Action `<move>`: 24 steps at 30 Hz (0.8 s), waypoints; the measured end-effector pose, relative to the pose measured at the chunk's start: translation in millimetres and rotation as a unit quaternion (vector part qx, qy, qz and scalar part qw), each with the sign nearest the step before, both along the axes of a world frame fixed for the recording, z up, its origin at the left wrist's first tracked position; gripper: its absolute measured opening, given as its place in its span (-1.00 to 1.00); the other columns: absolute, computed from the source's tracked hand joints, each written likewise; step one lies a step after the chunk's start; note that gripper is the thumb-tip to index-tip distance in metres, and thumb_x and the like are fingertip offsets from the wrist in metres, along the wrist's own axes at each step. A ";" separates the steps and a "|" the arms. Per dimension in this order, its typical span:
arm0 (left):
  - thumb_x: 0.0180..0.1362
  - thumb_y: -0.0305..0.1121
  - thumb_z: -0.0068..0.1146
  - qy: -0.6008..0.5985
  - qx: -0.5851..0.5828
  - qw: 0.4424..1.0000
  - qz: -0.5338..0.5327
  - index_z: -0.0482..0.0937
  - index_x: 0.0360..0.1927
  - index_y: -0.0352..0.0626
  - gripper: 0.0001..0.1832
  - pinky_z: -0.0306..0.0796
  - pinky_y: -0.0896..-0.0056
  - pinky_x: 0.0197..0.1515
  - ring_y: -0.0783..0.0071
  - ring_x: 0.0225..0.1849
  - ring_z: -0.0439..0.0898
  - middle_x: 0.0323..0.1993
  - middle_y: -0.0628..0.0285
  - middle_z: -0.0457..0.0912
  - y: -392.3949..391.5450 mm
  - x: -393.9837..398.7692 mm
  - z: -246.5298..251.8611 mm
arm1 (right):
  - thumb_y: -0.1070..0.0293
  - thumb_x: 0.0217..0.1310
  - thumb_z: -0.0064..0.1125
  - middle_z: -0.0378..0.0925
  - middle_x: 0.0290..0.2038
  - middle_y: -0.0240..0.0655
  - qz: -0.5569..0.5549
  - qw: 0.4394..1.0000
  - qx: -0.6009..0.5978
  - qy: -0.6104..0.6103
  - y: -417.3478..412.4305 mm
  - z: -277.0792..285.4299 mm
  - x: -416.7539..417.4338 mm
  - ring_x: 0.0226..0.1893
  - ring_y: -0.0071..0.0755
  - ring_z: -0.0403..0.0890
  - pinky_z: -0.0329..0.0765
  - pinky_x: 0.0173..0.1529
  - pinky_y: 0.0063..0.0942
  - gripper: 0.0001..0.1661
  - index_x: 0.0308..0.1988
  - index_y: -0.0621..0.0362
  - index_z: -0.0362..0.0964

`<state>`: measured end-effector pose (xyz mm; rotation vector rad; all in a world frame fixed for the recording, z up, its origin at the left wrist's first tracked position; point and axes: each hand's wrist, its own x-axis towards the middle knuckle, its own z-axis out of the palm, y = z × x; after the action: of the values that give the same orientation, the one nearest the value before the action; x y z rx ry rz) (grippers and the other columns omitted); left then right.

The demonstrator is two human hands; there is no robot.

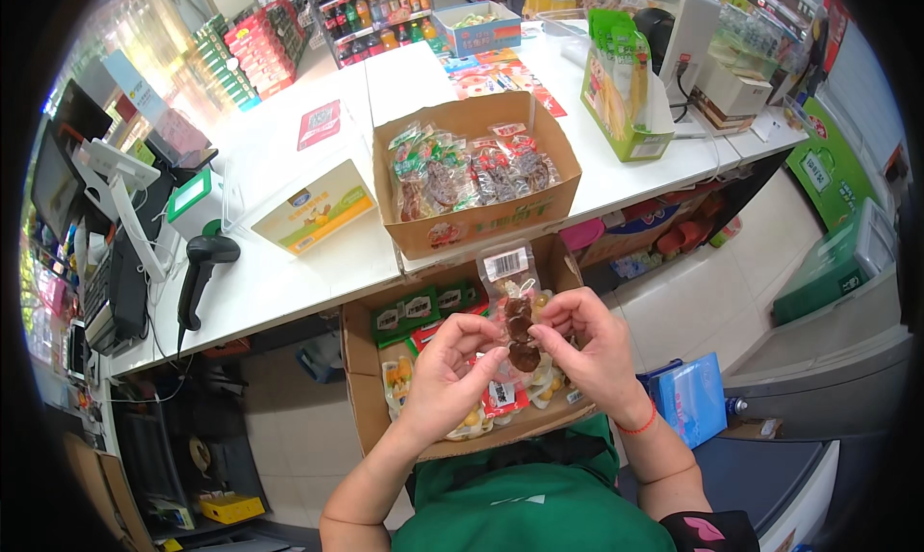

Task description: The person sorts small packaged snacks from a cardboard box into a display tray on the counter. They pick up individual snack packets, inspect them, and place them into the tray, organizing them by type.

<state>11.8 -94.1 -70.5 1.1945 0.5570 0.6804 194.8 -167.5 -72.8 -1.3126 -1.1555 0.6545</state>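
Observation:
Between both hands is a clear vacuum-packed snack (518, 314) with dark brown pieces inside and a barcode at its top. My left hand (458, 368) pinches its left edge, and my right hand (588, 350) grips the right edge. Below them, an open cardboard carton (368, 393) holds green packets (408, 317), a red packet (505, 399) and several clear packs with yellowish contents (469, 423). The hands hide part of what lies in it. Just beyond, on the counter, another cardboard box (476, 231) contains similar clear packs of dark snacks (451, 184), some with green and some with red print.
The white counter (325, 278) carries a yellow-and-white carton (315, 207), a black barcode scanner (204, 278) with its cable, and a green display box (628, 112) of packets. Left stand screens and a keyboard (108, 292). A blue package (691, 399) lies right of my arm.

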 end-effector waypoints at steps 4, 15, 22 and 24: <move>0.34 -0.57 0.19 -0.041 -0.040 0.997 -0.051 0.39 0.00 -0.25 -0.75 0.58 0.45 -0.07 0.53 -0.06 0.60 -0.06 0.23 0.57 4.9 -1.0 5.7 | 0.50 0.24 0.35 0.70 -0.22 -0.23 -0.003 0.998 -0.028 -0.053 -1.5 13.7 -1.2 -0.30 -0.41 0.75 0.65 -0.22 -0.50 -0.79 -0.10 0.25 0.61; 0.26 -0.59 0.27 -0.047 0.079 0.995 -0.023 0.58 -0.18 -0.33 -0.89 0.59 0.43 0.06 0.50 0.08 0.53 0.02 0.21 0.45 21.3 18.2 26.3 | 0.36 0.16 0.42 0.69 -0.09 -0.05 0.045 0.977 0.087 -0.188 -3.4 44.9 6.8 -0.21 -0.16 0.76 0.66 -0.15 -0.40 -0.57 0.01 0.32 0.60; 0.23 -0.64 0.24 0.028 0.232 0.972 0.009 0.61 -0.10 -0.34 -0.83 0.62 0.39 0.12 0.46 0.07 0.62 0.06 0.17 0.52 34.4 27.1 47.0 | 0.51 0.22 0.27 0.53 -0.36 -0.17 0.012 0.975 0.074 -0.211 10.4 59.8 16.0 -0.43 -0.22 0.59 0.53 -0.35 -0.35 -0.71 -0.03 0.30 0.62; 0.22 -0.67 0.23 0.025 0.242 0.970 0.025 0.60 -0.09 -0.34 -0.81 0.63 0.40 0.09 0.45 0.05 0.64 0.05 0.18 0.52 37.4 30.8 55.9 | 0.53 0.23 0.23 0.53 -0.36 -0.16 0.020 0.973 0.079 -0.217 15.3 68.5 19.7 -0.44 -0.18 0.58 0.52 -0.34 -0.34 -0.70 -0.03 0.31 0.61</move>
<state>42.6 -56.6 -14.7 1.6610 0.4762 0.8609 214.5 -152.3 -4.3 -1.3346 -1.5567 0.2992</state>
